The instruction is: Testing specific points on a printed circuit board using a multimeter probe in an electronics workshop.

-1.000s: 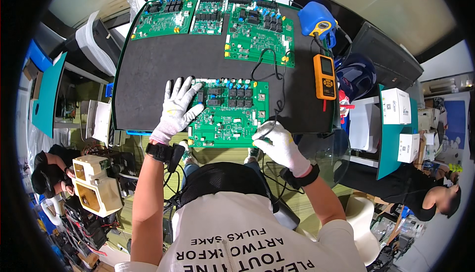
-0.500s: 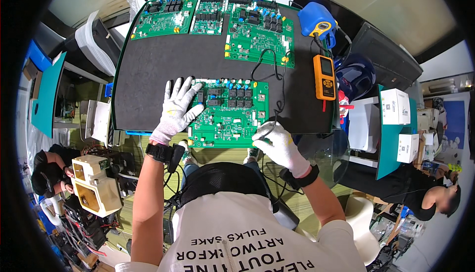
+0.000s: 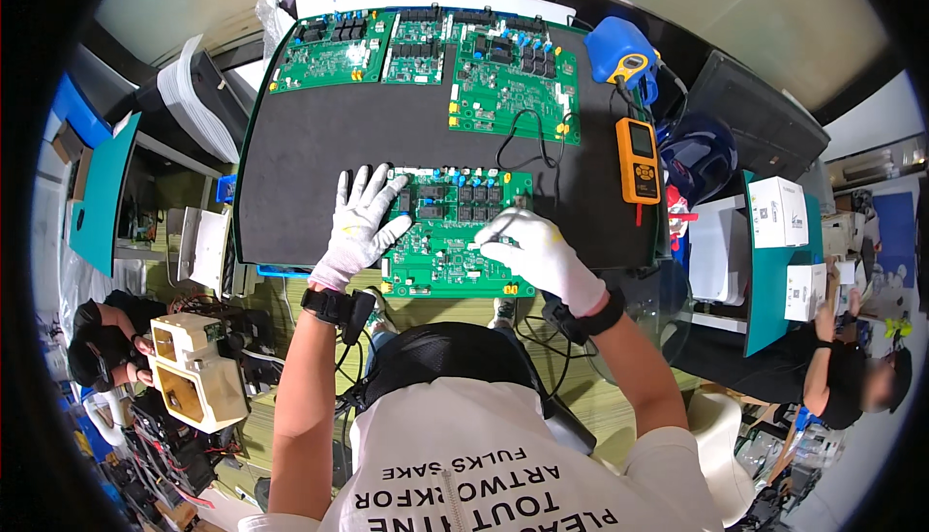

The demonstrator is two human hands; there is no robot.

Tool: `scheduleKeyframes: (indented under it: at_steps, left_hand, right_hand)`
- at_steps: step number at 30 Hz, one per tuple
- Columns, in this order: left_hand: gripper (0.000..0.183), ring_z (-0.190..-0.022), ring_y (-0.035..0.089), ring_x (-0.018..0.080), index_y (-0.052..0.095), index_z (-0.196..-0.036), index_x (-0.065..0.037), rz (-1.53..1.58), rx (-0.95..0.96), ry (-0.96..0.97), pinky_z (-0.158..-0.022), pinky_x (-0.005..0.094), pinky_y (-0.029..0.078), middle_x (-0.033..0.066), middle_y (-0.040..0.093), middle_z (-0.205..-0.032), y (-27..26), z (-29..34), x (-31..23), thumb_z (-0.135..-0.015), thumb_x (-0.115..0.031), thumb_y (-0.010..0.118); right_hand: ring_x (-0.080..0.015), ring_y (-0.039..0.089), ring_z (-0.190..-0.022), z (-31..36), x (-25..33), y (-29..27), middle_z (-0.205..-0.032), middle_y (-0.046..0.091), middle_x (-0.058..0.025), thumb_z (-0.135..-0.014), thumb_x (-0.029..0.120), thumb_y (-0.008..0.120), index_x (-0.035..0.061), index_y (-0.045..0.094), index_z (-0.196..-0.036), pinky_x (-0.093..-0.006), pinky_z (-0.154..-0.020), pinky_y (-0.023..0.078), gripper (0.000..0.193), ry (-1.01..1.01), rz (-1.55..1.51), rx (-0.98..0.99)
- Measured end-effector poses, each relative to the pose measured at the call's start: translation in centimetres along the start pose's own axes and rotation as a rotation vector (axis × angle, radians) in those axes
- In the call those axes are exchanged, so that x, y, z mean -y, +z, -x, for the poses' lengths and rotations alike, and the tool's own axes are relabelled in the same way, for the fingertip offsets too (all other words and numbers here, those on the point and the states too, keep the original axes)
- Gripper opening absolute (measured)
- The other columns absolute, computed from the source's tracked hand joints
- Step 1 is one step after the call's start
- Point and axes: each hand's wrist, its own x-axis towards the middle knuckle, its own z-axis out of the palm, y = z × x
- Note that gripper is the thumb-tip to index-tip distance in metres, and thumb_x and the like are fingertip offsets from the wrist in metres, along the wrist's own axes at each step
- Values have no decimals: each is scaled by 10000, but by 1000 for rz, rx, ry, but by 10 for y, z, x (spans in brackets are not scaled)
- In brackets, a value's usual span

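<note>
A green circuit board (image 3: 435, 266) lies at the near edge of the dark mat, its black relays and blue parts along the far side. My left hand (image 3: 364, 222), in a white glove, rests with spread fingers on the board's left edge. Above the right half of the board, my gloved right hand (image 3: 532, 246) is closed with fingertips pinched together, pointing at the middle. A black cable (image 3: 556, 179) runs from the far board area down to this hand. The corded pen-shaped tool in its grip is mostly hidden by the fingers.
Several more green boards (image 3: 513, 96) lie along the mat's far side. At right are a blue bench unit (image 3: 619, 48) with a small display and an orange handheld meter (image 3: 638, 159). A person works at far left beside a cream machine housing (image 3: 198, 382); another stands at far right.
My right hand has moved left and farther in, from the board's lower right corner to over its middle. The left hand stays on the board's left edge. The whole view has shifted slightly.
</note>
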Motion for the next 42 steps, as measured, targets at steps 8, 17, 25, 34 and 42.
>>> scheduleKeyframes:
  at_steps: [8,17,25,34,42]
  left_hand:
    - [578,-1279,287,404,415,-1319,-171,14,9,-7,-1085,505,94,167,363,-1374,-1,-1,-3,-840,-483,500]
    - [568,-1267,309,405,425,-1313,-169,9,-23,0,-1082,507,104,165,383,-1360,1,-1,-3,-840,-472,504]
    - [572,-1270,302,404,424,-1313,-178,10,-7,-8,-1083,508,105,163,380,-1362,0,-1,-2,-835,-480,504]
    - [573,-1269,302,402,427,-1312,-184,8,-3,-12,-1082,509,108,158,377,-1366,0,-2,-3,-833,-489,500]
    - [571,-1266,305,403,425,-1313,-179,-3,0,-8,-1081,511,110,161,376,-1365,2,-1,-2,-836,-485,497]
  right_hand:
    - [-164,620,-706,-29,25,-3,-851,638,-100,-785,146,632,44,634,-973,-286,-600,502,214,378,-83,208]
    - [-131,620,-678,-32,12,1,-848,647,-81,-777,125,637,29,634,-973,-273,-542,499,218,273,-72,206]
    - [-118,626,-707,-37,8,-1,-836,654,-73,-791,125,619,8,623,-963,-268,-550,506,208,333,-156,239]
    - [-118,613,-684,-34,5,0,-808,652,-69,-776,122,624,16,634,-915,-269,-535,498,175,264,-108,228]
    - [-125,610,-695,-35,11,0,-798,649,-72,-775,115,625,11,631,-911,-267,-583,493,171,331,-82,241]
